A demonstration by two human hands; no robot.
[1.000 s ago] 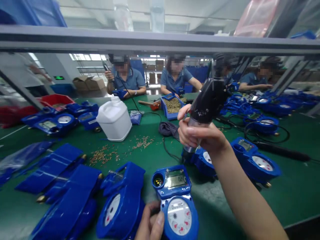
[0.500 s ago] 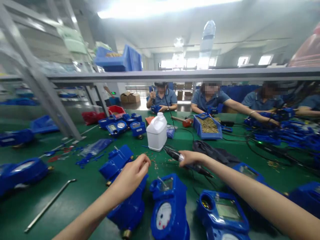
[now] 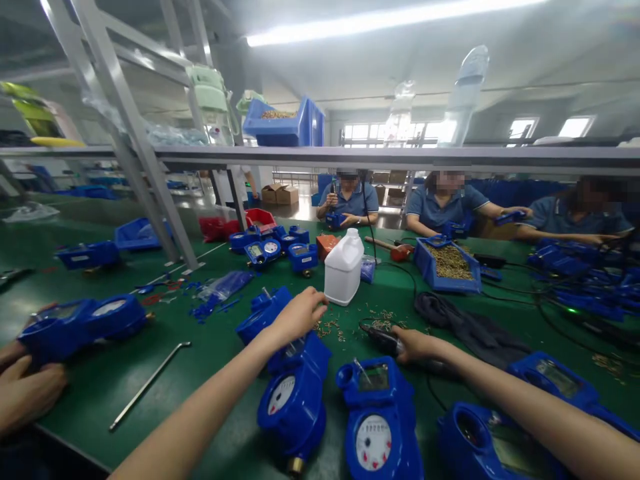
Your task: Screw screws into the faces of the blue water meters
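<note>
My left hand (image 3: 300, 315) is just above a blue water meter (image 3: 293, 393), beside small loose screws (image 3: 330, 328). Its fingers are bent and close together; whatever may be between the tips is too small to make out. Wrapped in my right hand (image 3: 415, 345) is a black electric screwdriver (image 3: 383, 338), tilted low over the bench, its tip toward the screws. A second water meter (image 3: 375, 437) with a round dial lies between my forearms, a thin metal pin standing up beside its display. Another meter (image 3: 493, 440) is partly under my right forearm.
A white jug (image 3: 344, 270) stands ahead, with a blue bin of brass screws (image 3: 449, 267) to its right. A metal rod (image 3: 150, 387) lies left. At far left, another person's hands (image 3: 30, 390) touch a meter (image 3: 83, 327). Co-workers sit opposite, below a shelf (image 3: 350, 155).
The view has swung left, bringing the other person's hands into sight. My left hand has moved forward, nearer the screws. My right hand keeps the screwdriver.
</note>
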